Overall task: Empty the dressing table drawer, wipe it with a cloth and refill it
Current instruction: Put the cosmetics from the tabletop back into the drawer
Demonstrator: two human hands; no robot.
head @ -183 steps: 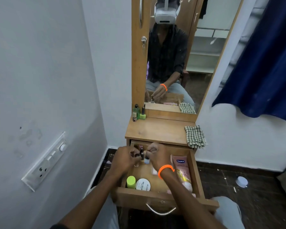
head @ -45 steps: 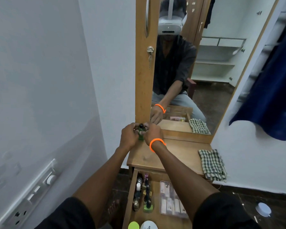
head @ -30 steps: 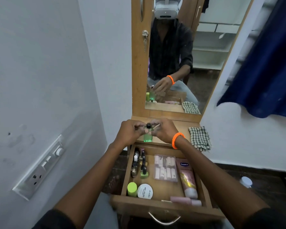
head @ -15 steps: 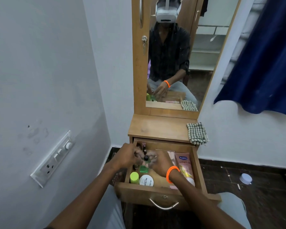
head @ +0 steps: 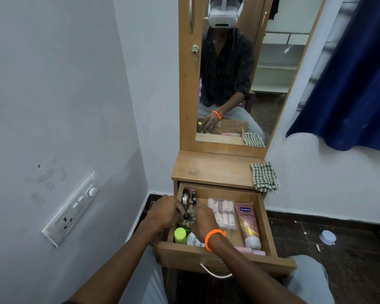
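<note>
Hands — left point(head: 165, 212), right point(head: 203, 218) — both pinch a small green bottle point(head: 186, 216) inside the drawer point(head: 264, 224).

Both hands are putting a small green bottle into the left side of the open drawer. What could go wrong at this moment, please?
1. The left column is crowded: setting the green bottle down could topple the small bottles standing behind it.
2. The right hand hovers over the white jar and could bump it or the lime-capped container when withdrawing.
3. The checked cloth overhangs the tabletop's edge and might slide off.
</note>
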